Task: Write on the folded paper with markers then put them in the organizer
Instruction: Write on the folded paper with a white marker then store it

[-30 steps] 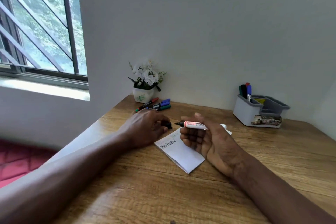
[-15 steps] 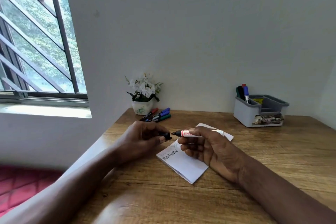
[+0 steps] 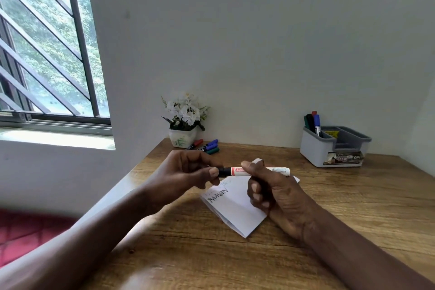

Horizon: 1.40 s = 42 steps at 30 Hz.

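We hold the white-barrelled marker with the red label band (image 3: 249, 171) level above the folded white paper (image 3: 235, 205), which lies flat on the wooden table (image 3: 353, 207) with dark lettering near its left end. Our right hand (image 3: 273, 195) is curled round the barrel, thumb on top; our left hand (image 3: 188, 172) pinches the black cap (image 3: 222, 171) against the marker's tip end. We judge the cap is going on, though whether it is fully seated we cannot tell. If it sits crooked or loose, it could drop off on the way to the grey plastic organizer (image 3: 329, 150), well apart at the right rear with some markers upright in it. Three loose markers (image 3: 207, 146) lie by the white flower pot (image 3: 182, 139); reaching for them carelessly could tip it.
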{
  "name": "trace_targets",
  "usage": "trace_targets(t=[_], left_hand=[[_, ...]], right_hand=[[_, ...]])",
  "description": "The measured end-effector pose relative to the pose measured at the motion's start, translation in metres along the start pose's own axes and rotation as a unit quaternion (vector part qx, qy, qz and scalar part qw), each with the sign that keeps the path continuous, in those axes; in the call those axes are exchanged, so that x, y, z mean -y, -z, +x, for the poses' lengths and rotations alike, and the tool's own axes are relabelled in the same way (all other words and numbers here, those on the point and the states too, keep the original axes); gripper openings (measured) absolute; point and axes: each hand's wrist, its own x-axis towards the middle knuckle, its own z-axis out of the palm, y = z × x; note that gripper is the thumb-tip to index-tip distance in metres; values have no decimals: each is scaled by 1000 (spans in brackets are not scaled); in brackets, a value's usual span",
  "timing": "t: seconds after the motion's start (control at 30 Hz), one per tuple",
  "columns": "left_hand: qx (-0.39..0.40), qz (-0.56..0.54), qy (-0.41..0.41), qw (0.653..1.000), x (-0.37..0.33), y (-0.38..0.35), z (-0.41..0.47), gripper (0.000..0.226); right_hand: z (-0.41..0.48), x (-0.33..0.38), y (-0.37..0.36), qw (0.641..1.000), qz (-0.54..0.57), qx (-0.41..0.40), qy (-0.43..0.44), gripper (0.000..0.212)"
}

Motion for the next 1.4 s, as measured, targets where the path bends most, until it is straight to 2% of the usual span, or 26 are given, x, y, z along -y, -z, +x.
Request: trace_targets(t=[0.07, 0.1, 0.23, 0.33, 0.5, 0.6, 0.7, 0.8, 0.83, 0.9, 0.93, 1.0, 1.07, 1.13, 1.3, 1.4], left_hand=[[-1, -25, 0, 1000, -1, 0, 0, 30], [-2, -35, 2, 999, -1, 0, 0, 32], [2, -86, 16, 996, -2, -2, 1, 38], [11, -121, 22, 992, -3, -1, 3, 37], [15, -126, 33, 991, -5, -3, 3, 38], [14, -122, 6, 992, -9, -5, 4, 39], [14, -56, -30, 998, -12, -7, 6, 34], [-40, 80, -46, 995, -8, -13, 5, 34], [-60, 161, -51, 984, -4, -13, 6, 35], [-69, 298, -40, 951, 2, -9, 7, 42], [-55, 337, -15, 940, 3, -6, 6, 50], [-16, 397, 47, 917, 6, -2, 6, 71], [12, 435, 88, 896, 9, -1, 7, 77], [19, 449, 104, 888, 11, -1, 8, 72], [45, 463, 118, 877, 16, 2, 11, 67], [52, 463, 105, 879, 22, 5, 14, 66]], right_hand=[[1, 0, 0, 1000, 9, -11, 14, 51], [0, -1, 0, 1000, 10, -14, 22, 55], [-4, -2, -2, 998, 28, -7, 57, 39], [-4, -3, -2, 996, 51, -7, 70, 42], [-7, -2, -9, 996, 54, 1, 66, 38], [-8, 1, -7, 996, 71, 13, 56, 26], [-5, 5, -3, 997, 41, 15, 67, 25], [2, 1, 4, 993, -16, -24, 111, 41], [4, 0, 8, 990, -44, -40, 131, 43], [6, 1, 14, 979, -100, -60, 170, 33], [6, 3, 16, 975, -114, -62, 181, 28], [5, 7, 19, 974, -116, -47, 190, 35], [6, 10, 22, 976, -100, -29, 189, 44], [7, 12, 25, 978, -90, -38, 184, 44], [14, 13, 38, 950, -149, -167, 216, 19], [22, 23, 56, 915, -161, -249, 274, 22]])
